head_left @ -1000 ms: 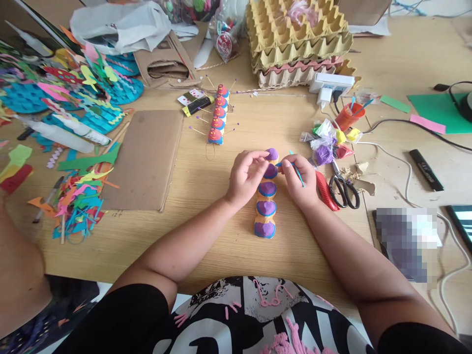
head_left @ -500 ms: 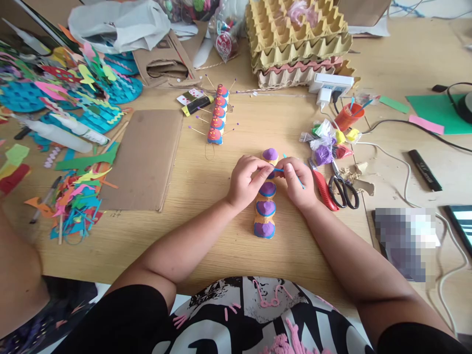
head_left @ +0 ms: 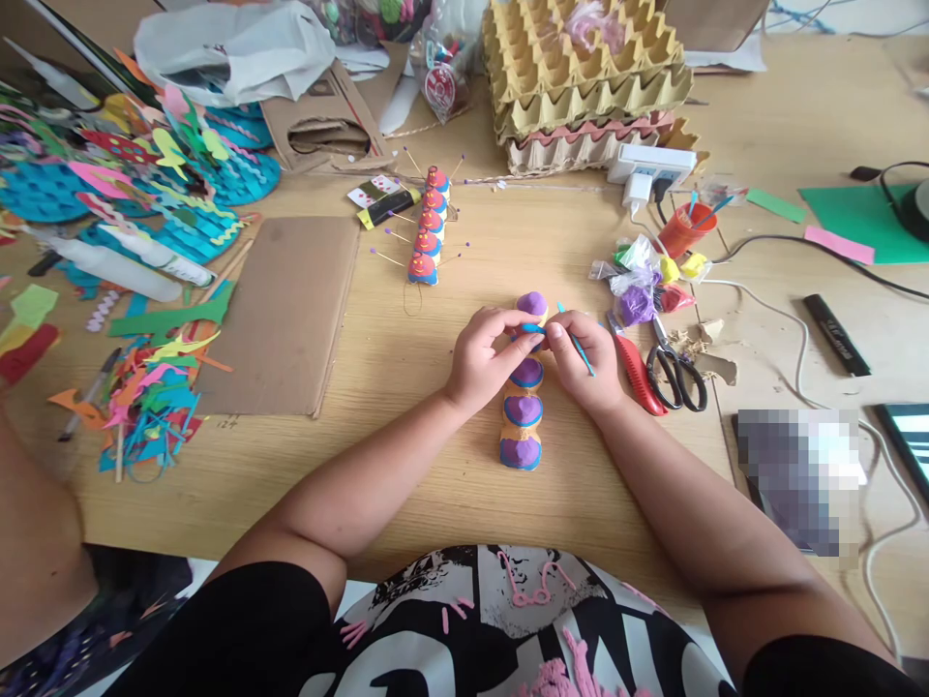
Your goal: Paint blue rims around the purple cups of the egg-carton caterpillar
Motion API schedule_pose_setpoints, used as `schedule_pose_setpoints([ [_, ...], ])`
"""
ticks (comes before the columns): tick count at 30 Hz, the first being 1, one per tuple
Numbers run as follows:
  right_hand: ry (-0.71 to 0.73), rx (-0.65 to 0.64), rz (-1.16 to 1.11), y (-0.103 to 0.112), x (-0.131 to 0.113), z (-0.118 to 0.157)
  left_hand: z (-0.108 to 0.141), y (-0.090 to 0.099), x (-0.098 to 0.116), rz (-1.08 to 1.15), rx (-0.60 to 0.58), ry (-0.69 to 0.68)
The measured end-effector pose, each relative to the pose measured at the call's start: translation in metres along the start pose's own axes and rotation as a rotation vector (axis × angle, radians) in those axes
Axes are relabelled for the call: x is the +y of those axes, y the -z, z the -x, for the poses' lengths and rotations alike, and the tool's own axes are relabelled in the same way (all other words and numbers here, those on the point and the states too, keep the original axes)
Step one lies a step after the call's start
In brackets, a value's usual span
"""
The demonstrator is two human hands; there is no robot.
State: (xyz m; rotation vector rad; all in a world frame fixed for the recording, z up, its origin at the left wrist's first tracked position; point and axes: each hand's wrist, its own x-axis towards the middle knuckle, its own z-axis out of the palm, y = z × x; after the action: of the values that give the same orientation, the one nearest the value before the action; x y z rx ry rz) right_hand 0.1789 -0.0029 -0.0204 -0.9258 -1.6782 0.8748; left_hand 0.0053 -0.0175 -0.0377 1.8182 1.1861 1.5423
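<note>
My left hand (head_left: 480,360) pinches a small soft-looking blue piece (head_left: 533,329), perhaps clay, between thumb and forefinger. Close beside it, my right hand (head_left: 589,366) has its fingers curled round a thin blue stick-like tool (head_left: 583,356), with thumb and fingertips near the blue piece. Under and between both hands lies an egg-carton strip (head_left: 524,410), its bumps capped in purple with blue rims and yellow-orange between. The hands cover part of its upper half. Farther off stands a similar strip (head_left: 428,230) in red and blue, with faces and purple-tipped sticks poking out.
Right of my hands lie a red cutter (head_left: 640,376), black-handled scissors (head_left: 676,378) and bagged clay (head_left: 639,290). An orange cup (head_left: 686,230) stands behind them. Left are a cardboard sheet (head_left: 290,310) and paper scraps (head_left: 156,387). Egg trays (head_left: 587,87) are stacked at the back. Another person's arm (head_left: 36,542) shows at left.
The blue bit between my hands looked like a thin strand before and now shows as a short piece at my left fingertips. The blue tool has tilted slightly in my right hand.
</note>
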Motion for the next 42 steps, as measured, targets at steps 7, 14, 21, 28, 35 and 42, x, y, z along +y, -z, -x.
schedule_pose_setpoints([
  [7, 0.004, -0.026, -0.107, 0.0027, -0.0021, 0.0010, -0.0013, -0.0014, 0.0008, 0.079, 0.021, -0.036],
  [14, 0.001, 0.035, -0.022, 0.0006, 0.0018, 0.0002, 0.0008, -0.0018, -0.0004, 0.087, 0.011, -0.040],
  [21, 0.002, -0.034, -0.126, 0.0030, 0.0026, 0.0006, -0.0014, 0.0006, -0.0011, 0.079, 0.030, -0.010],
  [28, -0.051, -0.052, -0.221, 0.0022, 0.0074, 0.0003, -0.0007, 0.0001, -0.0030, 0.080, 0.027, -0.017],
  [35, -0.047, -0.082, -0.237, 0.0030, 0.0051, -0.0005, -0.0011, 0.0008, -0.0026, 0.077, 0.002, -0.081],
  [42, -0.112, -0.064, -0.262, 0.0021, 0.0036, 0.0004, -0.0009, -0.0007, -0.0056, 0.061, 0.037, -0.159],
])
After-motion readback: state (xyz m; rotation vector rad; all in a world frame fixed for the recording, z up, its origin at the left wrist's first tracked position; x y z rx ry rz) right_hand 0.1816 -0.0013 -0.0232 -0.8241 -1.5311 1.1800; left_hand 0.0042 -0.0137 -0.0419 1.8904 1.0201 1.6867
